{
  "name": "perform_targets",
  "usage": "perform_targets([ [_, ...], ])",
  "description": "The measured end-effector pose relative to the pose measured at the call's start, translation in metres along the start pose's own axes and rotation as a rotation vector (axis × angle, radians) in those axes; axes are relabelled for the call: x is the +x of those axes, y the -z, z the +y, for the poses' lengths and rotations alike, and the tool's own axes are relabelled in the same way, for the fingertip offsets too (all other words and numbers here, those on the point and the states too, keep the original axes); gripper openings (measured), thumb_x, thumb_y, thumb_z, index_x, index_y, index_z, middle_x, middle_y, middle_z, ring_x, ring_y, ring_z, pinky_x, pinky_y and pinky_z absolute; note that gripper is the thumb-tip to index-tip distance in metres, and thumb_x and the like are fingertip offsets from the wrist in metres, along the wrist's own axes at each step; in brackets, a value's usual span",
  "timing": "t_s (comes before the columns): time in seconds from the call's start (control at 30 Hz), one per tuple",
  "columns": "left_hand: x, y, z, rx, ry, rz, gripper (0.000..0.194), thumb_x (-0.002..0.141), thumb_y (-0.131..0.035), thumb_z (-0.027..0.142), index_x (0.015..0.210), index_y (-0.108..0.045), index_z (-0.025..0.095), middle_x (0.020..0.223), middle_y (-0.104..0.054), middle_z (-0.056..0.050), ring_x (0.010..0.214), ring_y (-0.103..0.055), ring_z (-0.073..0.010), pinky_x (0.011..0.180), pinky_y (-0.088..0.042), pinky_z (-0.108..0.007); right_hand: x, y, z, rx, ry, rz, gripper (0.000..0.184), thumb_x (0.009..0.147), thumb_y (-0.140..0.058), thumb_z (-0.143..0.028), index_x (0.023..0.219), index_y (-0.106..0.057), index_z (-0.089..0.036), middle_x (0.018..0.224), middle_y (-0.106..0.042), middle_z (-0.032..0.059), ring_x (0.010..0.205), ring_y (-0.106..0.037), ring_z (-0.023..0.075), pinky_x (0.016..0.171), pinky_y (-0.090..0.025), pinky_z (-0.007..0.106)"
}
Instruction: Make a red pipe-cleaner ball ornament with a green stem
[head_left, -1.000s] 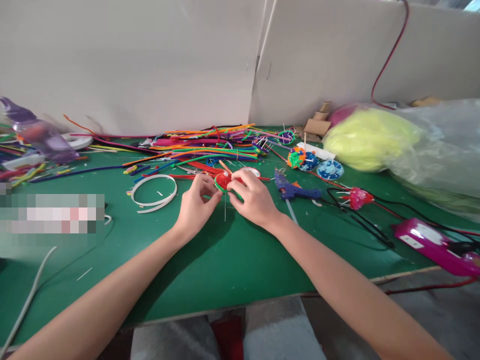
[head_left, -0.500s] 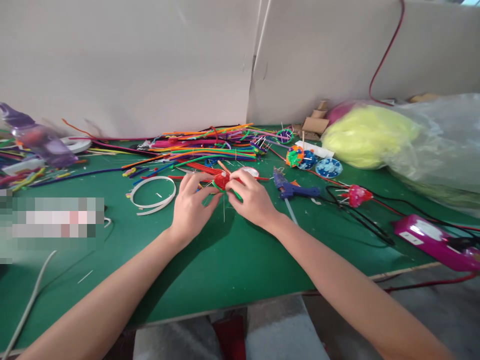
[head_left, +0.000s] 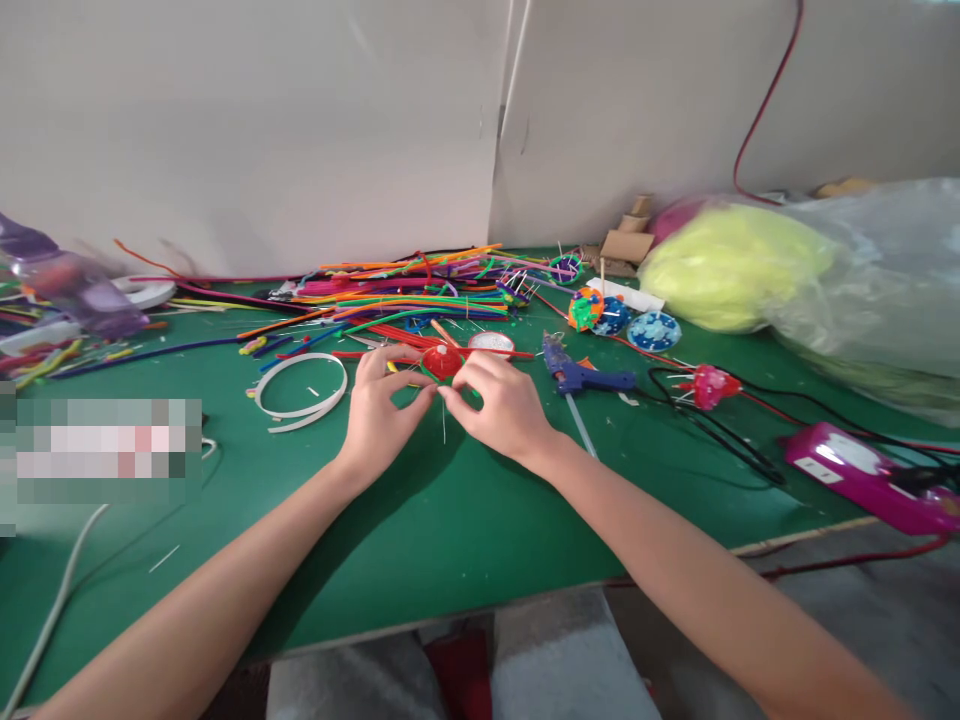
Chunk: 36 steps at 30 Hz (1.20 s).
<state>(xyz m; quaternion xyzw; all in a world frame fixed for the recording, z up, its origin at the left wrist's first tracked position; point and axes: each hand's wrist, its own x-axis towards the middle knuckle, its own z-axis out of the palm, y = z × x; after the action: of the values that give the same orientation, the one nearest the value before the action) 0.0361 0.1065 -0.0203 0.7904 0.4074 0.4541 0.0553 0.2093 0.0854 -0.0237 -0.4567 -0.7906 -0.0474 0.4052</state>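
Note:
Between my two hands is a small red dome-shaped craft piece (head_left: 442, 362) with a white spot, a green fuzzy rim like pipe cleaner and thin white sticks poking out. My left hand (head_left: 384, 412) pinches its left rim with thumb and fingers. On the opposite side, my right hand (head_left: 501, 408) grips the rim, its fingertips close to the left ones. One thin white stick points down below the fingertips. A round white container (head_left: 491, 343) sits just behind my right hand, and red pipe cleaners (head_left: 397, 337) lie beyond the piece.
Bundles of colored pipe cleaners (head_left: 405, 285) lie along the wall. A coiled white strip (head_left: 300, 412) is left of my hands. Rightward are a blue glue gun (head_left: 589, 376), blue spotted domes (head_left: 654, 331), a pink piece (head_left: 712, 386), a purple power strip (head_left: 862, 475) and a bag of yellow material (head_left: 739, 265).
My fingertips have shifted lower on the red piece, closing together at its near rim, so more of the red dome shows. The whole view has drifted slightly.

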Motion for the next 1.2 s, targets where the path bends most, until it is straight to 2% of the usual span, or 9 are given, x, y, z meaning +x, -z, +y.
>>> perform_targets([
  [0.07,-0.001,-0.001,-0.001,-0.002,0.014,0.013,0.007,0.077,-0.067,0.02,0.072,-0.071,0.023,0.106,-0.064,-0.005,0.104,-0.057,-0.0237,0.094,-0.045,-0.044,-0.001,-0.001,-0.006,0.048,-0.123,-0.094,0.025,0.088,-0.054,-0.031,0.068,-0.058,-0.018,0.072,-0.06,0.0041,0.067,-0.055,0.0156,0.06,-0.039,0.027],
  [0.13,-0.001,-0.002,-0.002,-0.01,0.024,0.017,0.008,0.078,-0.067,0.021,0.072,-0.071,0.023,0.105,-0.063,-0.005,0.104,-0.056,-0.0234,0.094,-0.045,-0.043,-0.002,-0.002,-0.009,0.158,-0.233,-0.204,0.029,0.088,-0.054,-0.031,0.063,-0.058,-0.017,0.06,-0.056,0.0008,0.055,-0.048,0.0117,0.054,-0.032,0.026],
  [0.23,-0.001,-0.001,-0.004,-0.021,0.035,0.018,0.007,0.078,-0.068,0.022,0.074,-0.072,0.024,0.104,-0.063,-0.005,0.104,-0.056,-0.0236,0.09,-0.047,-0.042,-0.002,-0.005,-0.01,0.326,-0.333,-0.268,0.027,0.086,-0.055,-0.027,0.061,-0.06,-0.017,0.053,-0.053,-0.0012,0.051,-0.044,0.0098,0.052,-0.029,0.024],
  [0.43,0.0,0.0,-0.004,-0.033,0.019,0.047,0.008,0.077,-0.068,0.02,0.073,-0.073,0.023,0.1,-0.062,-0.005,0.102,-0.057,-0.0233,0.086,-0.047,-0.04,-0.001,-0.004,-0.013,0.401,-0.402,-0.249,0.029,0.081,-0.057,-0.022,0.053,-0.055,-0.017,0.048,-0.048,-0.0028,0.049,-0.042,0.009,0.052,-0.029,0.024],
  [0.67,0.0,0.0,-0.003,-0.053,0.015,0.088,0.008,0.077,-0.068,0.019,0.075,-0.074,0.024,0.097,-0.059,-0.004,0.1,-0.057,-0.022,0.083,-0.046,-0.037,0.003,0.002,-0.013,0.664,-0.508,-0.338,0.019,0.079,-0.056,-0.018,0.062,-0.064,-0.014,0.043,-0.049,-0.005,0.042,-0.042,0.007,0.05,-0.033,0.022],
  [0.83,0.0,-0.001,-0.003,-0.061,0.02,0.079,0.007,0.076,-0.068,0.02,0.073,-0.073,0.023,0.092,-0.057,-0.003,0.097,-0.056,-0.0206,0.085,-0.046,-0.037,0.003,0.004,-0.013,0.612,-0.509,-0.379,0.021,0.079,-0.056,-0.017,0.059,-0.063,-0.013,0.044,-0.049,-0.0046,0.044,-0.044,0.0071,0.051,-0.033,0.022],
  [1.0,-0.001,-0.001,0.0,-0.062,0.039,0.063,0.007,0.075,-0.068,0.018,0.07,-0.071,0.022,0.092,-0.054,-0.003,0.095,-0.056,-0.0191,0.086,-0.046,-0.035,0.002,0.002,-0.011,0.462,-0.429,-0.318,0.02,0.077,-0.059,-0.018,0.057,-0.061,-0.015,0.048,-0.052,-0.0026,0.049,-0.046,0.0082,0.051,-0.03,0.022],
  [1.13,-0.002,-0.002,0.001,-0.088,0.053,0.049,0.007,0.075,-0.067,0.016,0.071,-0.07,0.021,0.093,-0.054,-0.003,0.096,-0.056,-0.0187,0.089,-0.046,-0.035,0.001,0.003,-0.008,0.433,-0.441,-0.223,0.024,0.083,-0.055,-0.028,0.064,-0.063,-0.016,0.051,-0.056,-0.0008,0.05,-0.049,0.01,0.051,-0.032,0.023],
  [1.2,-0.002,-0.002,0.002,-0.093,0.067,0.043,0.007,0.075,-0.067,0.016,0.071,-0.069,0.02,0.092,-0.054,-0.003,0.095,-0.056,-0.0187,0.089,-0.046,-0.035,0.001,0.003,-0.008,0.386,-0.44,-0.151,0.019,0.083,-0.057,-0.03,0.072,-0.064,-0.017,0.055,-0.059,-0.0006,0.051,-0.051,0.0106,0.052,-0.033,0.023],
])
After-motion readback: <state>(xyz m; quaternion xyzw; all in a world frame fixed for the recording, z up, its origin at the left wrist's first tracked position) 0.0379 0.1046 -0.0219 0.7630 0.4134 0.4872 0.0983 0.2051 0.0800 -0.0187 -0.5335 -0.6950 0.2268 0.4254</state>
